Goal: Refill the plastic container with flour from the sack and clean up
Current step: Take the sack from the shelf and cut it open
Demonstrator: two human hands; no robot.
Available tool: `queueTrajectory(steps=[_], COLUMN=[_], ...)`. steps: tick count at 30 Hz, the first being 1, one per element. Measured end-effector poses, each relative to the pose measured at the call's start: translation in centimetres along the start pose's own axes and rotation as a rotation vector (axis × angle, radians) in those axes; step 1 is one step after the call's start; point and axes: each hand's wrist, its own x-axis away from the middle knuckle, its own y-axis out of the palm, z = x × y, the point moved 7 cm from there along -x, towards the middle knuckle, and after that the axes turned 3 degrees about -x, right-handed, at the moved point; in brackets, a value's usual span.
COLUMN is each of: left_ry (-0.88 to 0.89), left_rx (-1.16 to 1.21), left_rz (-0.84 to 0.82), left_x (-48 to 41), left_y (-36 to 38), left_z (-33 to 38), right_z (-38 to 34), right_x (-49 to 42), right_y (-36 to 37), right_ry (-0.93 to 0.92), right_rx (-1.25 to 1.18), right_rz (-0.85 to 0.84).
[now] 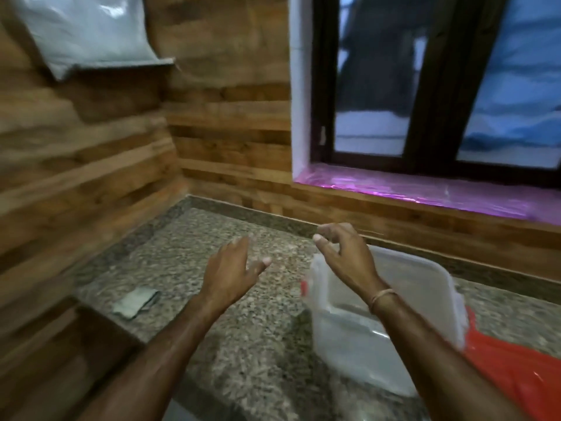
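Holds nothing in left hand (233, 268), fingers spread, or right hand (346, 253), loosely curled; sack (85, 31) up-left on a shelf (127, 65), nearer the left; container (343, 344) under the right.

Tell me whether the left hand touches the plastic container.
Apart. The head view shows bare granite countertop between the left hand and the plastic container.

We see the plastic container (349, 344) just beneath the right hand (343, 253) and its wrist, not gripped by it. It is a translucent rectangular tub with rounded corners, open on top, with a small red clip on the side nearer the left hand (233, 268) (the inside is too blurred to judge). The sack (82, 28), pale grey-white and bulging, lies high up, well apart from both hands, beyond the left one.
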Motion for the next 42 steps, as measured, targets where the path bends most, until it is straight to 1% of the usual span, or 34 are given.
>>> queueTrajectory(steps=[4, 10, 14, 19, 22, 25, 29, 32, 34, 36, 38, 39, 42], left_ry=[-0.052, -0.054, -0.085, -0.159, -0.169, -0.169, -0.103, -0.061, -0.027, -0.007, -0.008, -0.016, -0.068], left_rx=[-0.065, -0.057, -0.145, -0.220, -0.284, -0.320, -0.356, -0.437, -0.505, -0.611, -0.729, -0.780, -0.834], left_rz=[-0.008, 0.095, 0.212, 0.276, 0.336, 0.435, 0.535, 0.563, 0.591, 0.683, 0.774, 0.790, 0.758], left_x=[-1.0, -6.1, -10.0, -14.8, -17.6, -21.1, -26.9, -32.1, -35.1, -38.0, -40.8, -42.0, -44.8], left_y=[-2.8, -9.4, -15.0, -21.4, -26.2, -31.5, -38.3, -43.2, -46.2, -49.3, -52.5, -53.7, -56.4], left_z=[-7.6, -14.5, -18.5, -23.9, -26.6, -28.8, -30.7, -32.3, -32.6, -33.2, -33.9, -34.2, -35.4], right_z=[-5.8, -13.6, -18.4, -24.6, -28.8, -32.9, -38.6, -43.3, -46.4, -49.3, -52.4, -53.8, -57.3], right_x=[-2.5, -9.7, -15.6, -23.1, -28.0, -33.1, -40.3, -46.2, -49.7, -53.5, -57.2, -58.9, -63.0], right_y=[6.1, 11.2, 13.6, 16.9, 18.1, 18.4, 19.0, 20.2, 20.7, 21.8, 22.7, 23.0, 24.4], right_ry=[-0.042, -0.122, -0.188, -0.275, -0.334, -0.393, -0.441, -0.462, -0.480, -0.492, -0.529, -0.549, -0.587], right_rx=[0.060, 0.155, 0.140, 0.075, 0.076, 0.098, 0.049, 0.059, 0.054, 0.048, 0.100, 0.134, 0.282], right_rz=[-0.093, -0.141, -0.173, -0.226, -0.193, -0.117, -0.046, 0.030, 0.039, 0.041, 0.078, 0.091, 0.112])
